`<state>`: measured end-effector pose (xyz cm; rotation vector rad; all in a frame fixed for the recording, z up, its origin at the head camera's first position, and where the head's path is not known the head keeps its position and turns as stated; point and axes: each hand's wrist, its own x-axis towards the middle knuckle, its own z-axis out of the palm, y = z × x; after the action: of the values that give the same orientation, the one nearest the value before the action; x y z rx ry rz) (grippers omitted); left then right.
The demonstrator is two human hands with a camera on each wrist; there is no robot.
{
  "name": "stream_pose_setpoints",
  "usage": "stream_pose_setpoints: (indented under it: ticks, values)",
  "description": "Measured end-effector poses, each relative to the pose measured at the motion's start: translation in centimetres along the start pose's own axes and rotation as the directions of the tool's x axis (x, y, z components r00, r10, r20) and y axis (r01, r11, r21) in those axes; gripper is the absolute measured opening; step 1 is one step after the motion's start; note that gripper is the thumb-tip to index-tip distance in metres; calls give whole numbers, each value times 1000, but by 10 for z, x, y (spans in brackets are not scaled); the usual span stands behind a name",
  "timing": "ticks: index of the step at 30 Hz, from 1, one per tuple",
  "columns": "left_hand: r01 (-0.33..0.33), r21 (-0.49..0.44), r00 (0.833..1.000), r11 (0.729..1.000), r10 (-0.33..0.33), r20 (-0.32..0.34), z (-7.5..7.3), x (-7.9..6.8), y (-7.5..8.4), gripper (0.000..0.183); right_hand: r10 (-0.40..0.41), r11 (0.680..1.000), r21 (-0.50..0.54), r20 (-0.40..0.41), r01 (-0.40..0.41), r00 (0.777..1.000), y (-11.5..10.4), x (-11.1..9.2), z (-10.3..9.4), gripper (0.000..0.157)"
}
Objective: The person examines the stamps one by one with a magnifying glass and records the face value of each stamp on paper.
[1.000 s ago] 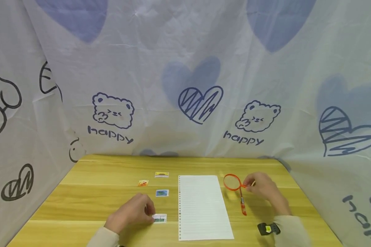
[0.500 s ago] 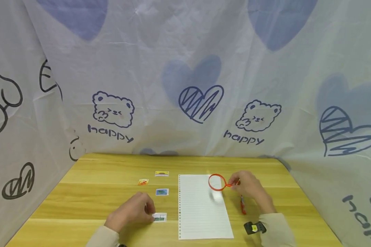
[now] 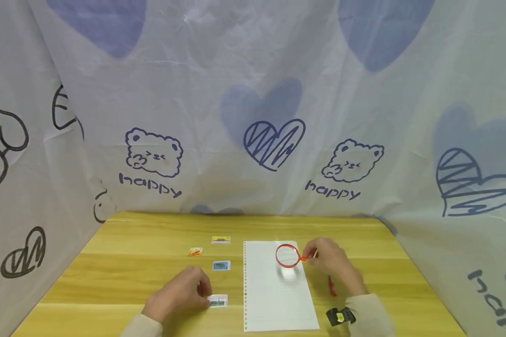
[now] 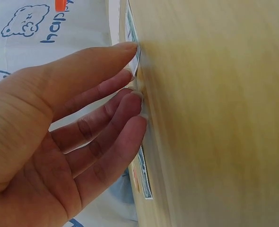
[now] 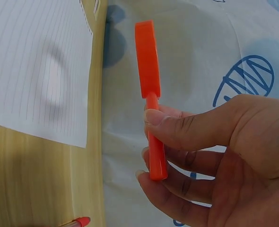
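Note:
My right hand [image 3: 329,258] pinches the handle of a red magnifying glass [image 3: 287,256] between thumb and fingers. The lens hovers over the upper right part of a lined, hole-punched paper sheet [image 3: 274,302], casting a shadow and a bright spot there. Edge-on, its thick red rim [image 5: 148,61] shows in the right wrist view. At the left, my left hand [image 3: 181,291] rests on the table, thumb and index fingertips touching the left edge of a stamp with a green landscape [image 3: 219,300]. In the left wrist view its fingers [image 4: 111,146] are relaxed and slightly bent.
Beyond the left hand lie a blue-green stamp [image 3: 221,265], an orange stamp [image 3: 195,252] and a yellow stamp [image 3: 221,240]. A thin tool with a red end [image 3: 332,286] lies right of the paper. A printed cloth [image 3: 219,93] hangs around the table.
My right hand has carried the magnifying glass leftward, from beside the paper to over its upper right part, then slightly nearer. The left hand stays at the landscape stamp.

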<state>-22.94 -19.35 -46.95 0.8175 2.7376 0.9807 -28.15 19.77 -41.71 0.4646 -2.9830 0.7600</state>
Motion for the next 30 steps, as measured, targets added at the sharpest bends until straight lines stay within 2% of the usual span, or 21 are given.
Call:
stream_pose_setpoints:
  ticks: [10, 15, 19, 30]
  values:
    - [6, -29, 1000, 1000, -7, -1, 11, -2, -5, 10, 0, 1000, 0, -12, 0, 1000, -6, 0, 11, 23]
    - [35, -1, 999, 999, -35, -11, 3, -1, -2, 11, -36, 999, -17, -38, 35, 999, -14, 3, 15, 23]
    - [19, 22, 1000, 1000, -18, -20, -1, 1, -2, 11, -26, 999, -25, -48, 25, 999, -23, 3, 18, 21]
    - [8, 35, 1000, 999, -7, -20, 2, 3, 0, 12, -93, 995, -25, -20, 93, 995, -32, 0, 32, 20]
